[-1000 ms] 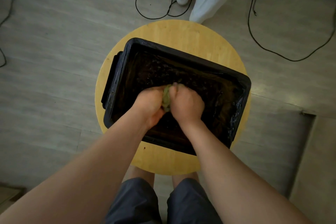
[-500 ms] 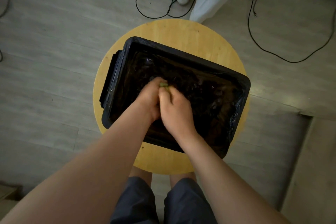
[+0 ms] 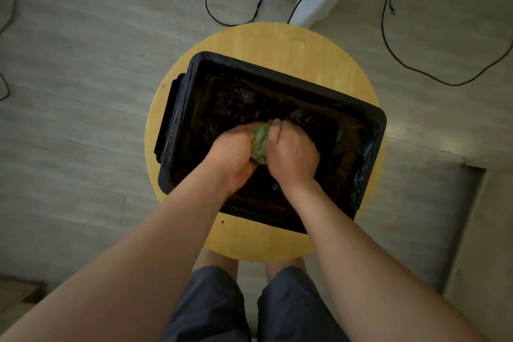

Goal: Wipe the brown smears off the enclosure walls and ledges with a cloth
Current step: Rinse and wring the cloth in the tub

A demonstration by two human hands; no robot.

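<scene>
both hands are inside the black tub (image 3: 369, 130) on the round wooden counter (image 3: 291, 44). the left hand (image 3: 236, 155) and right hand (image 3: 291, 153) each grip one side of a bunched green cloth (image 3: 261, 141), which sits between them over the dark wet bottom.

A black plastic tub (image 3: 277, 75), its inside glossy and wet-looking where a crinkled, shiny liner (image 3: 363, 155) shows, sits on a round bench (image 3: 291, 44) of pale, smooth, matt wood. The green cloth (image 3: 261, 141) looks soft and nubby, the floor (image 3: 83, 64) is matt grey wood-grain plank, and the shorts (image 3: 211, 308) are dark matt fabric.
</scene>
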